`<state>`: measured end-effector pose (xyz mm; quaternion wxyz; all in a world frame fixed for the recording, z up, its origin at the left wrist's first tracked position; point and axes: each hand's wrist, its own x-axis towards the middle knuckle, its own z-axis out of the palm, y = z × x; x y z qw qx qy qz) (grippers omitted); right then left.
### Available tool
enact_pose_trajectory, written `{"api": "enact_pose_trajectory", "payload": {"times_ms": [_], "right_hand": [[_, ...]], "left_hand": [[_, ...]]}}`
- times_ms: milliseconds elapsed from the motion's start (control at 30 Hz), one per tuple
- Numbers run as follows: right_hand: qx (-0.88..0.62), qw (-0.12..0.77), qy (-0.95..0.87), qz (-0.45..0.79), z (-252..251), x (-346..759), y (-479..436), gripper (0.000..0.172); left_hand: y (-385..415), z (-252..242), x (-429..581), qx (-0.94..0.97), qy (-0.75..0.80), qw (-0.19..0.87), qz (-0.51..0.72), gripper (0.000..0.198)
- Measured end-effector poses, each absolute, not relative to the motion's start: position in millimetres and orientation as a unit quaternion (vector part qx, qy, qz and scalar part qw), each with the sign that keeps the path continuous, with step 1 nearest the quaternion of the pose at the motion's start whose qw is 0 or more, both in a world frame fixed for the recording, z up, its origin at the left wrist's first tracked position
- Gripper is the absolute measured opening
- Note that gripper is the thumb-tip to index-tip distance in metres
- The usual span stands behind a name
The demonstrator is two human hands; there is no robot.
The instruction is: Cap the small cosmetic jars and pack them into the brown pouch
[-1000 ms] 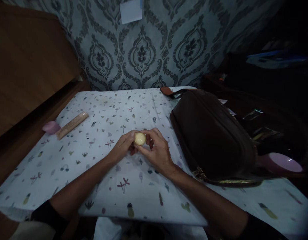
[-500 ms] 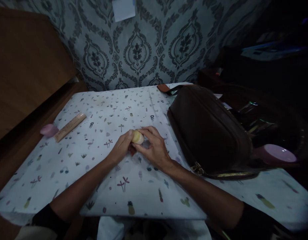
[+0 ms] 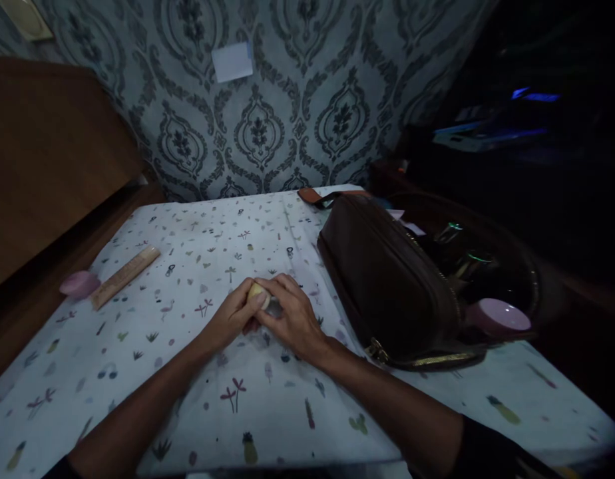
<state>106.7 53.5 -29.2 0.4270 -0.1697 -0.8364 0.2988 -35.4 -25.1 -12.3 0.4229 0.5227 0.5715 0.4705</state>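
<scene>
A small rounded yellow-and-white object [image 3: 257,293] is held between my two hands above the middle of the table; its exact kind is hard to make out. My left hand [image 3: 233,311] wraps its fingers round it from the left, the thumb lying over the front. From the right, my right hand [image 3: 293,318] grips it with thumb and fingertips. Most of the object is hidden behind my fingers.
On the left of the patterned tablecloth [image 3: 188,372] lie a beige tube [image 3: 125,276] and a pink rounded item [image 3: 80,285]. A dark brown zipped bag [image 3: 377,286] stands open at right, with a pink bowl-like item [image 3: 502,315] at its opening. A wooden panel [image 3: 52,159] borders the left.
The camera view has shifted, so the scene sits lower and further left. My left thumb now lies across the yellow-and-white object, and less of it shows. Both hands stay on it.
</scene>
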Motion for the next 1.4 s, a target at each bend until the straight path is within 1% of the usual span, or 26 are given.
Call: {"api": "enact_pose_trajectory", "payload": {"times_ms": [200, 333, 400, 467, 567, 700, 767, 867, 967, 1067, 1133, 1233, 1300, 1367, 1400], "right_hand": [[-0.195, 0.409, -0.817, 0.358, -30, 105, 54, 0.041], [-0.242, 0.397, -0.743, 0.482, -32, 104, 60, 0.031], [-0.277, 0.397, -0.690, 0.538, -33, 105, 63, 0.031], [-0.302, 0.412, -0.646, 0.567, -34, 108, 67, 0.035], [-0.310, 0.443, -0.599, 0.590, -34, 116, 72, 0.039], [-0.292, 0.450, -0.577, 0.616, -33, 126, 74, 0.039], [-0.286, 0.447, -0.583, 0.615, -32, 129, 72, 0.037], [-0.280, 0.451, -0.601, 0.598, -30, 129, 67, 0.036], [-0.246, 0.459, -0.640, 0.565, -29, 128, 63, 0.033], [-0.246, 0.466, -0.655, 0.541, -25, 129, 59, 0.036], [-0.261, 0.466, -0.673, 0.512, -17, 133, 57, 0.040], [-0.251, 0.462, -0.726, 0.444, 3, 147, 56, 0.042], [-0.211, 0.450, -0.763, 0.413, 21, 159, 59, 0.035], [-0.172, 0.434, -0.797, 0.384, 38, 172, 64, 0.025], [-0.158, 0.421, -0.811, 0.373, 47, 178, 67, 0.023]], "left_hand": [[-25, -12, -33, 0.518, 0.575, 0.435, 0.460, 0.044], [-24, -15, -37, 0.494, 0.564, 0.425, 0.507, 0.050], [-22, -17, -44, 0.457, 0.575, 0.395, 0.551, 0.052], [-19, -20, -53, 0.409, 0.592, 0.375, 0.584, 0.049], [-17, -21, -63, 0.355, 0.598, 0.381, 0.609, 0.043], [-17, -16, -58, 0.383, 0.613, 0.368, 0.584, 0.038], [-18, -9, -46, 0.420, 0.624, 0.358, 0.554, 0.039], [-18, 4, -21, 0.462, 0.610, 0.362, 0.532, 0.047], [-14, 11, 2, 0.457, 0.595, 0.386, 0.537, 0.055], [-5, 15, 16, 0.431, 0.584, 0.416, 0.548, 0.058], [0, 19, 20, 0.433, 0.599, 0.390, 0.548, 0.060], [7, 35, 23, 0.486, 0.638, 0.310, 0.511, 0.064], [9, 50, 25, 0.532, 0.640, 0.289, 0.473, 0.068], [11, 64, 29, 0.566, 0.630, 0.291, 0.446, 0.072], [12, 71, 31, 0.572, 0.627, 0.295, 0.440, 0.073]]}}
